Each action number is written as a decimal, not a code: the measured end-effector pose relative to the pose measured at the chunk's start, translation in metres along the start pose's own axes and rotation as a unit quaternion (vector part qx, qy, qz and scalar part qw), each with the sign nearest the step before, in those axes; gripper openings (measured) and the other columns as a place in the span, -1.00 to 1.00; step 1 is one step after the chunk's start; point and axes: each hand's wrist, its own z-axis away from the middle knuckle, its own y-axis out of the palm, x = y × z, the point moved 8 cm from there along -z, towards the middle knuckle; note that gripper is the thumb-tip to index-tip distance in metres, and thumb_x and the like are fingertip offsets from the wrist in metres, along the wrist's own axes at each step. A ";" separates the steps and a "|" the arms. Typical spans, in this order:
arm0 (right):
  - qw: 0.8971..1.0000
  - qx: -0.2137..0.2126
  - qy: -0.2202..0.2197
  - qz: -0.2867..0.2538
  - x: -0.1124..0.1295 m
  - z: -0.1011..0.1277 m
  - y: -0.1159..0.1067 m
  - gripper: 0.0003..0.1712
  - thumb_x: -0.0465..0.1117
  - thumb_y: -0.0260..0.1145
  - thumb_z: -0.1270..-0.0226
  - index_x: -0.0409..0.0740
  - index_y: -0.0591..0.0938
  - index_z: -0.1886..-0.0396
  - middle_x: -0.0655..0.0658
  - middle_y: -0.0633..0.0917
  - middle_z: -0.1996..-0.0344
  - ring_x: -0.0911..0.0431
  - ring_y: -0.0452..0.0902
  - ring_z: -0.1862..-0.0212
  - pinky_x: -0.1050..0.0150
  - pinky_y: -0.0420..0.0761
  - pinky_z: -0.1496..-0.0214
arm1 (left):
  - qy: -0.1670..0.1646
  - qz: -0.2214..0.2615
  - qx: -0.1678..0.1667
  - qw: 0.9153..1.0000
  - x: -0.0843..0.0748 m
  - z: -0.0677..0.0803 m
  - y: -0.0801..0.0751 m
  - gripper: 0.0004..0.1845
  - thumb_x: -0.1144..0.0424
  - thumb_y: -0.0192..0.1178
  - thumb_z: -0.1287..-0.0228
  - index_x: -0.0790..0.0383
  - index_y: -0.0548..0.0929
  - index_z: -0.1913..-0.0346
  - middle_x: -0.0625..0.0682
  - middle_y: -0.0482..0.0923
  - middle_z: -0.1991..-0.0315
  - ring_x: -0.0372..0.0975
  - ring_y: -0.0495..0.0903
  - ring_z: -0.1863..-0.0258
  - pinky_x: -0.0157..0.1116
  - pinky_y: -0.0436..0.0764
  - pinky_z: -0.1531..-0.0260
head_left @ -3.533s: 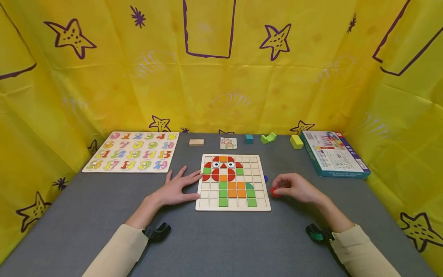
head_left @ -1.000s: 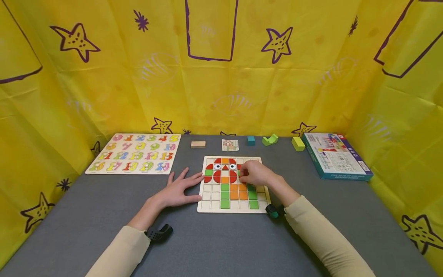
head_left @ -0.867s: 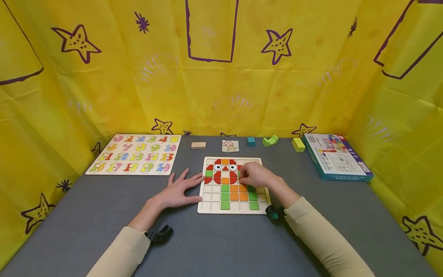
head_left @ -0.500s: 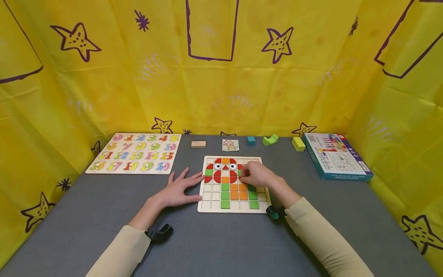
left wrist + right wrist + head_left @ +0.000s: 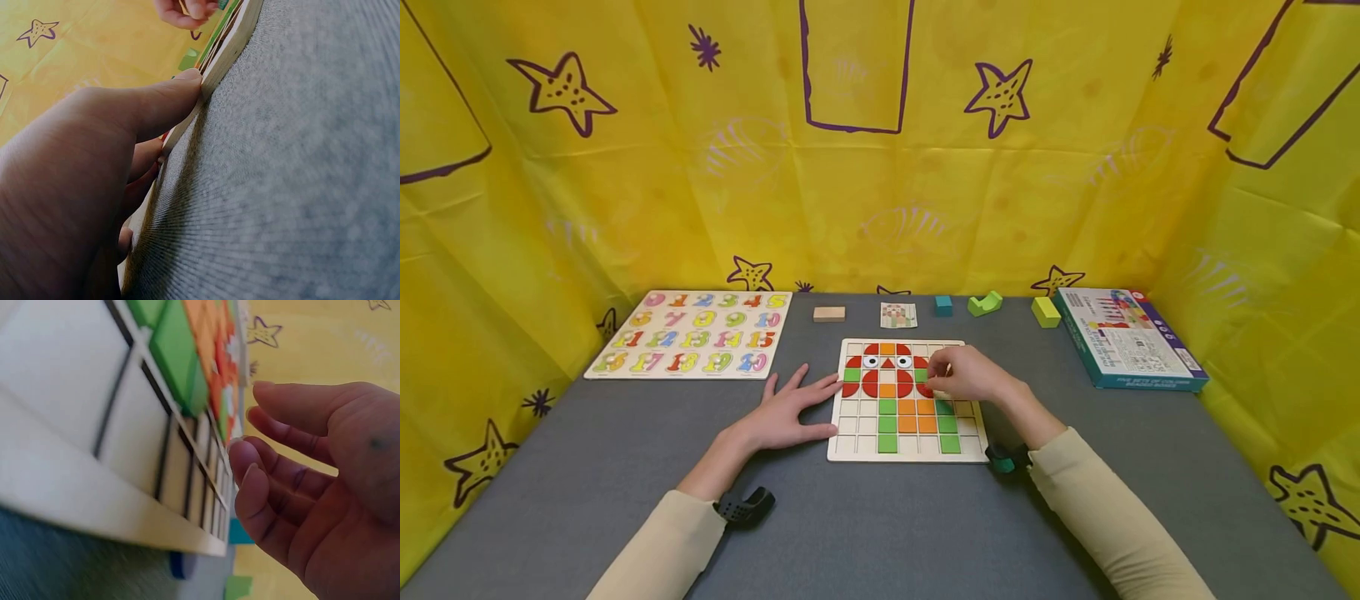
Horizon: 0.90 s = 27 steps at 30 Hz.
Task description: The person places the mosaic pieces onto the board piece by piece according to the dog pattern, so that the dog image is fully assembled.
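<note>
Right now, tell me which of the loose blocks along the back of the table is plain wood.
The flat tan block, leftmost of the row, beside the small pattern card; the teal cube, green notched block and yellow-green block are painted.

Number board (image 5: 688,333) (digits 0–20)

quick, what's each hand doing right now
Left hand: open, flat on the table, thumb against the puzzle board's left edge.
Right hand: open, fingers loose over the board, holding nothing.
</note>
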 end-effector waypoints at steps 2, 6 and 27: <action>1.000 -0.010 0.001 -0.004 -0.002 0.004 -0.008 -0.92 -0.22 0.44 -0.34 -0.09 0.69 0.34 0.02 0.60 0.46 0.10 0.45 0.38 0.23 0.47 0.33 | 0.002 0.000 -0.001 1.000 0.000 0.000 0.000 -0.11 -0.39 0.19 -0.25 -0.08 0.29 -0.56 -0.12 0.12 -0.57 0.17 -0.26 -0.57 0.38 -0.46 -0.28; 1.000 -0.021 0.018 -0.006 -0.007 0.011 -0.022 -0.94 -0.22 0.42 -0.36 -0.09 0.70 0.30 -0.01 0.59 0.44 0.07 0.45 0.36 0.22 0.46 0.36 | 0.006 -0.001 -0.003 1.000 -0.001 0.000 0.000 -0.11 -0.40 0.18 -0.25 -0.08 0.29 -0.56 -0.12 0.12 -0.57 0.18 -0.26 -0.57 0.39 -0.45 -0.28; 0.999 -0.010 0.050 -0.016 -0.056 0.047 -0.034 -0.90 -0.26 0.42 -0.35 -0.15 0.71 0.18 -0.01 0.64 0.36 0.06 0.49 0.30 0.18 0.54 0.23 | 0.006 0.001 -0.003 1.000 -0.002 0.000 -0.002 -0.12 -0.38 0.20 -0.26 -0.07 0.31 -0.56 -0.12 0.11 -0.57 0.18 -0.26 -0.57 0.38 -0.45 -0.28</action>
